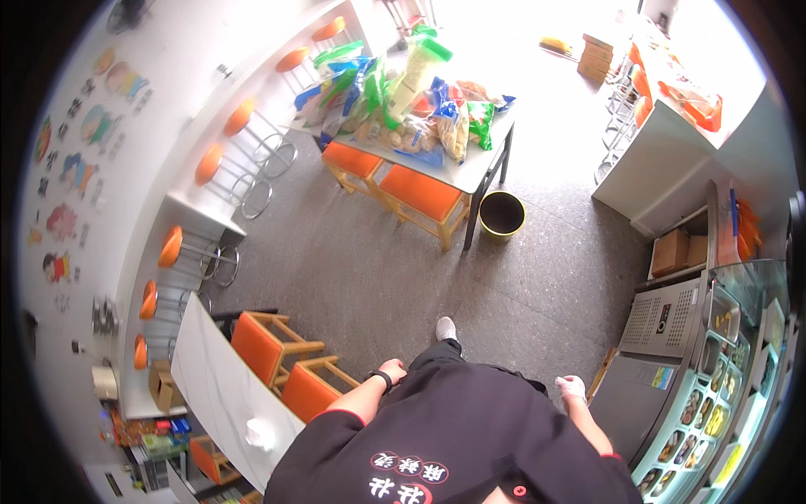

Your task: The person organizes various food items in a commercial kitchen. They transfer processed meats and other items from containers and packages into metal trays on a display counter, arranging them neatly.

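Observation:
My left hand (393,370), with a black band at the wrist, hangs beside my dark trousers. Its fingers point away and are mostly hidden, and nothing shows in it. My right hand (572,386) is at my other side in a thin, pale glove, its fingers curled. Whether it holds something cannot be made out. Nearest to it stands a steel refrigerated counter (636,384) with food in metal pans (699,409). Ahead, a table (469,179) bears a heap of plastic food bags (403,94). One white shoe (446,329) is forward on the grey floor.
A black bin (502,214) stands by the table's right front leg. Orange-seated stools (422,191) are at its near side. To my left are a marble-patterned table (217,372) and more orange stools (258,349). Cardboard boxes (595,60) are stacked farther off.

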